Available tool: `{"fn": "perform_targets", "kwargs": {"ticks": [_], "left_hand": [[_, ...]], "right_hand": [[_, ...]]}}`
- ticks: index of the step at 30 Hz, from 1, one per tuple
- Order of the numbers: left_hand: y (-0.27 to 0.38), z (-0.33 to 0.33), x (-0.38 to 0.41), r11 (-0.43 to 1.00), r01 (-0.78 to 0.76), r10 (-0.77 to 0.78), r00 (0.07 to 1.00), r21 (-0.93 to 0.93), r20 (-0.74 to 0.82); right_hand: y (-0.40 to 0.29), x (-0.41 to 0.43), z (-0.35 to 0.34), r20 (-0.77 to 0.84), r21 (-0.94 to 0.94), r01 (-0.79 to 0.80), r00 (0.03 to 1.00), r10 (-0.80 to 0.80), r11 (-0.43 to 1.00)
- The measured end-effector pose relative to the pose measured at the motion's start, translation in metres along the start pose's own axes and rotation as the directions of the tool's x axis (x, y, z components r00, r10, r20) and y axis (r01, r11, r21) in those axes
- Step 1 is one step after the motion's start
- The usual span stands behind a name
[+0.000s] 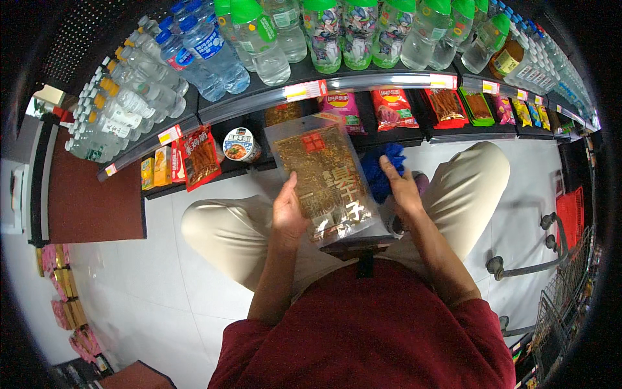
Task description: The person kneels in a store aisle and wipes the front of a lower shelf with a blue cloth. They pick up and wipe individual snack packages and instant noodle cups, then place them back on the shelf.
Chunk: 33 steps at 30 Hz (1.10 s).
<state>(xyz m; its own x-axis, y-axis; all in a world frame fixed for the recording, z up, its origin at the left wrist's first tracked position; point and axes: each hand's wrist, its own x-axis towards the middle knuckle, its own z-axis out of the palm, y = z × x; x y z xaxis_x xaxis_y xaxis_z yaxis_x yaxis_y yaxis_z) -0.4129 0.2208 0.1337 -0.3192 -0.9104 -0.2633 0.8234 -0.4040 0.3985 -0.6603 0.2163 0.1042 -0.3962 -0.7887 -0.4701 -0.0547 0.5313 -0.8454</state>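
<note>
My left hand (290,208) grips the lower left edge of a large flat plastic packet of brown dried snack (318,170), which bears printed writing. Bunched in my right hand (402,187) is a blue cloth (381,170), just right of the packet. Both are in front of the shelf, above my bent knees. Beyond the packet, the low shelf holds a pink chip bag (342,109), a red chip bag (393,109) and red snack packets (444,107). To the left are an instant noodle cup (240,145) and a tilted red snack packet (198,158).
Plastic drink bottles (265,51) crowd the upper shelf, whose front edge (384,83) carries price tags. Small boxes (162,165) stand at the low shelf's left end. A wire shopping cart (559,296) with wheels is at the right. Pink packages (65,287) lie far left.
</note>
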Motion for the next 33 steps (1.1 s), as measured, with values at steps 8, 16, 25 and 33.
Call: {"fn": "perform_targets", "kwargs": {"ticks": [8, 16, 25, 33], "left_hand": [[-0.024, 0.012, 0.009, 0.944, -0.246, 0.166, 0.93, 0.221, 0.327], [-0.048, 0.004, 0.011, 0.986, -0.058, 0.048, 0.996, 0.154, 0.071], [-0.034, -0.002, 0.02, 0.996, 0.057, -0.052, 0.996, 0.075, -0.075], [0.015, -0.043, 0.071, 0.932, 0.123, 0.087, 0.837, 0.342, -0.54]], "right_hand": [[-0.043, -0.089, 0.025, 0.493, -0.08, 0.849, 0.488, -0.72, 0.522], [-0.068, -0.038, 0.068, 0.419, -0.217, 0.955, 0.279, -0.864, 0.204], [-0.017, 0.009, 0.06, 0.44, -0.281, 0.727, 0.678, -0.589, 0.627], [0.024, -0.045, 0.037, 0.667, -0.263, 0.708, 0.624, -0.407, 0.655]]}}
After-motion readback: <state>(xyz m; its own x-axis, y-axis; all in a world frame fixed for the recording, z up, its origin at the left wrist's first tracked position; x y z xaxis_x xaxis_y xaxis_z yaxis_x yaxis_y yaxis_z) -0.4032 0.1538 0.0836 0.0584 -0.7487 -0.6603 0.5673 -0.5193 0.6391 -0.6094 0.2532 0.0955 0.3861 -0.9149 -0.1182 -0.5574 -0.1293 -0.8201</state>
